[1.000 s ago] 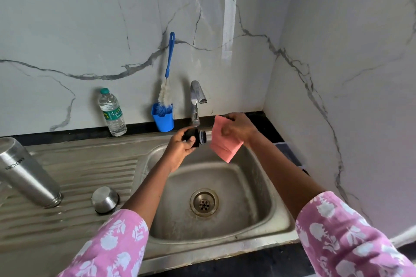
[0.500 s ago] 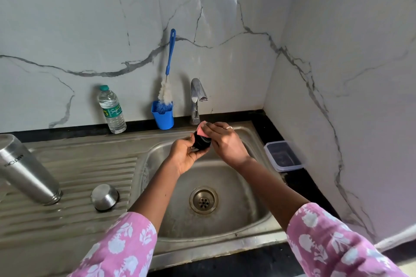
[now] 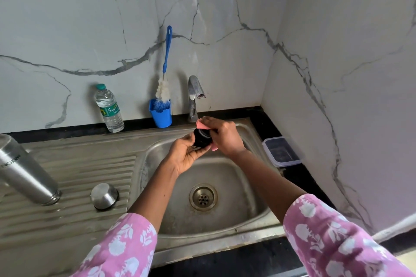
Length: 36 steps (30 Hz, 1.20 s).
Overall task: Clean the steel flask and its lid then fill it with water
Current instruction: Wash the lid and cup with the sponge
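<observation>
- The sink point(image 3: 225, 240) is the landmark; both hands meet over the back part of its basin, just in front of the tap point(image 3: 194, 94).
- The left hand point(image 3: 186, 155) holds the black lid point(image 3: 201, 139) from below, fingers curled round it.
- The right hand point(image 3: 225, 139) grips a pink cloth point(image 3: 200, 124) against the lid's far side, so the hands are together and clamped on the same piece.
- The steel flask point(image 3: 24, 173) stands on the ribbed drainboard point(image 3: 78, 171), well left of the sink, its lettering upside down.
- A small steel cap point(image 3: 104, 195) lies dome-up on the drainboard, between the flask and the sink.
- Behind the sink's left corner, a blue cup point(image 3: 161, 116) holds a bottle brush point(image 3: 166, 56); a water bottle point(image 3: 109, 109) stands further left.
- Just right of the sink, a lidded plastic container point(image 3: 281, 152) sits on the dark tabletop point(image 3: 247, 258).
</observation>
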Motion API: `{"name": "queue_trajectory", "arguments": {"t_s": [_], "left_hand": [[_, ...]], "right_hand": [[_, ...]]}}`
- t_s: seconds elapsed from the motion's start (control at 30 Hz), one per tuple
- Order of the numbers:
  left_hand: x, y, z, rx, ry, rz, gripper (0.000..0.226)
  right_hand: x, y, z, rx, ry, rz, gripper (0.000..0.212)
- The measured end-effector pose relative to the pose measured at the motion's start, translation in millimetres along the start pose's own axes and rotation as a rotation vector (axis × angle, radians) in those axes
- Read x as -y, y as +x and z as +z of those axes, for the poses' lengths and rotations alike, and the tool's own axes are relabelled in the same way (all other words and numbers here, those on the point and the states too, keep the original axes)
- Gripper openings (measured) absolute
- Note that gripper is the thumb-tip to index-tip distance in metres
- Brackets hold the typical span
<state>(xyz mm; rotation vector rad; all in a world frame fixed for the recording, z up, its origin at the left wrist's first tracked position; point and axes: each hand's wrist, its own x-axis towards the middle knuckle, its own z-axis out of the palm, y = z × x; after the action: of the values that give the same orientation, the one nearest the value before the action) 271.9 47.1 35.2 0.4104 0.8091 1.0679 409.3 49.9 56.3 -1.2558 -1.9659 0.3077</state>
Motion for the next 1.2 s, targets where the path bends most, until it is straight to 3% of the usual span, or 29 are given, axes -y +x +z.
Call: {"name": "queue_trajectory", "arguments": {"t_s": [0.2, 0.5, 0.77, 1.0, 1.17, 1.2], "left_hand": [[-2.2, 1.4, 6.7, 0.038, -0.024, 0.07, 0.022], [-2.8, 10.0, 8.4, -0.039, -0.181, 0.027, 0.026], [0.0, 10.0, 12.7, -0.072, -0.29, -0.011, 0.035], [2.6, 6.8, 7.1, -0.045, -0.131, -0.032, 0.025], [-1.1, 5.2, 8.5, -0.014, 0.056, 0.014, 0.016], [-1.0, 5.3, 10.2, -0.022, 0.083, 0.029, 0.015]], "right_hand": [[3.0, 5.3, 0.9, -0.03, 0.01, 0.101, 0.044], [-9.9, -2.5, 12.9, -0.05, -0.069, -0.13, 0.045], [-24.1, -8.2, 2.1, -0.014, -0.123, -0.329, 0.031], [-17.4, -7.1, -0.4, -0.122, 0.052, -0.055, 0.035], [-4.7, 1.3, -1.0, 0.004, 0.034, 0.206, 0.042], [-3.8, 1.1, -0.5, 0.005, 0.019, 0.191, 0.041]]}}
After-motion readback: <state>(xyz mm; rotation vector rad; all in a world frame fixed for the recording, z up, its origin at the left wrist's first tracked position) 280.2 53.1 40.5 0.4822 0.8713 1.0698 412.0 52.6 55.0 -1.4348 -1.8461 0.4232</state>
